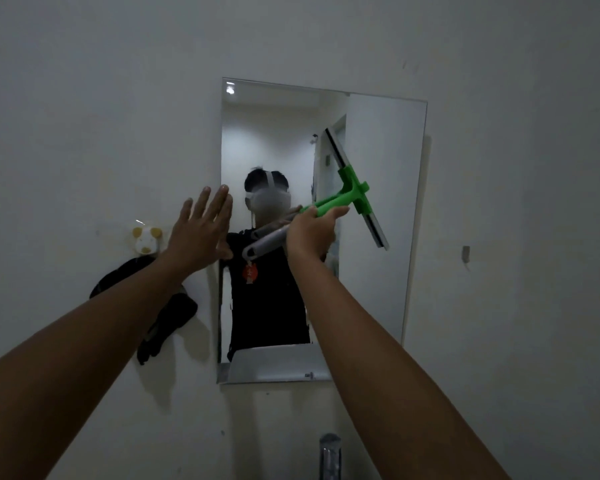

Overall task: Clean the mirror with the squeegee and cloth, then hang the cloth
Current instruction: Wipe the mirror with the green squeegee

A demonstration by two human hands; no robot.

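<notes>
A frameless mirror (378,209) hangs on the white wall. My right hand (310,233) grips the grey and green handle of a green squeegee (355,190). Its blade lies slanted against the glass in the mirror's middle. My left hand (201,226) is flat with fingers spread, resting at the mirror's left edge. A dark cloth (167,317) hangs on the wall to the left of the mirror, under a white and yellow hook (145,240); my left forearm covers part of it.
A chrome tap (330,455) rises at the bottom centre below the mirror. A small metal hook (466,253) is fixed to the wall right of the mirror. The mirror reflects a person in a black shirt.
</notes>
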